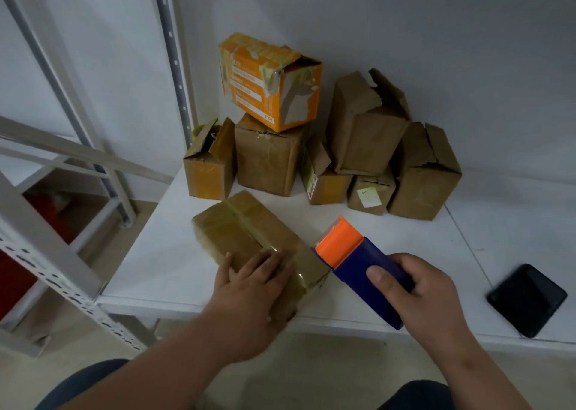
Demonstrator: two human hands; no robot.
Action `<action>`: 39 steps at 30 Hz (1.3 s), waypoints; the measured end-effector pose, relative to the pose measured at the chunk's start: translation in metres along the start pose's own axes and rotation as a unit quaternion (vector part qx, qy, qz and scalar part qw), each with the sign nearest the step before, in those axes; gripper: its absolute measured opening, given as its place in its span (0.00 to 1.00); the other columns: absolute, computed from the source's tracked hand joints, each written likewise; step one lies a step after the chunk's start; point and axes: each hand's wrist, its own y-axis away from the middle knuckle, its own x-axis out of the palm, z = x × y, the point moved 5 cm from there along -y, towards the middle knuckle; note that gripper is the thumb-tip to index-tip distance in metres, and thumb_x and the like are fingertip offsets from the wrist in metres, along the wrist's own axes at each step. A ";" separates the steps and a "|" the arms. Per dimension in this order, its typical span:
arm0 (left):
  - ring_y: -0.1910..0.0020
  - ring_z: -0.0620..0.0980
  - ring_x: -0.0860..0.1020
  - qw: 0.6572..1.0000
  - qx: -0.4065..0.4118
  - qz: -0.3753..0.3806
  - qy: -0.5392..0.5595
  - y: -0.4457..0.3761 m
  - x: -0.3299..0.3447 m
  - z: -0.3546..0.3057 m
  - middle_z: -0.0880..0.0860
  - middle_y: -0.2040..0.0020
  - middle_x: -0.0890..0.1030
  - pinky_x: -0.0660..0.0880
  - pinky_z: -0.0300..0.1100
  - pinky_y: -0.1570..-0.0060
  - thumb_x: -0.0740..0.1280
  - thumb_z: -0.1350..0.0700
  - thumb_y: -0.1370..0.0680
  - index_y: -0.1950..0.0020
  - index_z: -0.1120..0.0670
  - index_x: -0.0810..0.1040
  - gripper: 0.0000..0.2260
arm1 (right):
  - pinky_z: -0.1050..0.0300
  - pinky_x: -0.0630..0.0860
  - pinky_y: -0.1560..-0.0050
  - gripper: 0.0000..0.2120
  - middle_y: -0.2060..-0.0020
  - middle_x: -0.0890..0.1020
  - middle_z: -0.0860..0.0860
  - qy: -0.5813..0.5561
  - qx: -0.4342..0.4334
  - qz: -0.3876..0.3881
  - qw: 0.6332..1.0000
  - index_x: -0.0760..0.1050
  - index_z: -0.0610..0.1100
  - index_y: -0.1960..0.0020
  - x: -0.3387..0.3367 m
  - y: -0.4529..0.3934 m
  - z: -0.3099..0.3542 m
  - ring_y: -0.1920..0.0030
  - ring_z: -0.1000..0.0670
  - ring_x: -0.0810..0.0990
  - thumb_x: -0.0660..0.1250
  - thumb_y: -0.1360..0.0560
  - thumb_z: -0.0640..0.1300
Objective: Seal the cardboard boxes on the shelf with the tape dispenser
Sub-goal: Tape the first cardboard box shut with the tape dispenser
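Left hand [249, 280] presses flat on the box [249, 238] so it can't slide; right hand [420, 288] grips the tape dispenser [358, 263] just beside it, probably mid-strip.

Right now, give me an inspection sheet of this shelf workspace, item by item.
Surface: white shelf, boxes at the back.
Job's things: flat box at the front edge, glossy tape along its top; tape dispenser, orange head and blue body, beside that box.
Clutter: black phone lying flat at right.
Hands: left hand presses flat on the box; right hand grips the dispenser.
Cables: nothing seen.
Surroundings: orange box stacked on a brown box; several torn brown boxes beside them; grey metal upright; white wall.
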 end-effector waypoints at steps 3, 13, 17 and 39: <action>0.23 0.44 0.34 0.999 0.007 0.033 -0.007 0.002 -0.002 0.019 0.42 0.21 0.38 0.34 0.57 0.26 0.61 0.53 0.21 0.22 0.39 0.40 0.36 | 0.62 0.75 0.70 0.23 0.65 0.83 0.58 -0.003 -0.002 0.005 1.000 0.77 0.53 0.57 -0.001 0.004 0.001 0.66 0.56 0.82 0.61 0.38 0.70; 0.42 0.45 0.78 0.797 -0.100 -0.059 0.592 0.020 -0.058 0.002 0.43 0.40 0.80 0.78 0.47 0.43 0.64 0.40 0.23 0.34 0.42 0.76 0.19 | 0.62 0.76 0.69 0.21 0.63 0.84 0.59 -0.032 -0.019 0.046 0.998 0.78 0.55 0.58 0.002 0.021 0.024 0.64 0.56 0.82 0.62 0.39 0.69; 0.46 0.52 0.82 0.712 -0.053 0.006 0.700 0.025 -0.066 -0.013 0.52 0.48 0.84 0.78 0.44 0.44 0.66 0.42 0.28 0.43 0.51 0.82 0.19 | 0.65 0.75 0.69 0.22 0.64 0.84 0.57 -0.048 -0.024 0.065 0.996 0.79 0.53 0.59 0.002 0.029 0.034 0.66 0.55 0.81 0.62 0.40 0.69; 0.54 0.54 0.79 0.532 -0.115 0.044 0.838 0.063 -0.050 -0.006 0.59 0.52 0.82 0.78 0.47 0.52 0.69 0.56 0.29 0.46 0.62 0.83 0.15 | 0.68 0.71 0.70 0.19 0.67 0.84 0.51 -0.113 -0.008 0.133 0.985 0.80 0.57 0.59 0.009 0.060 0.064 0.70 0.56 0.80 0.65 0.42 0.68</action>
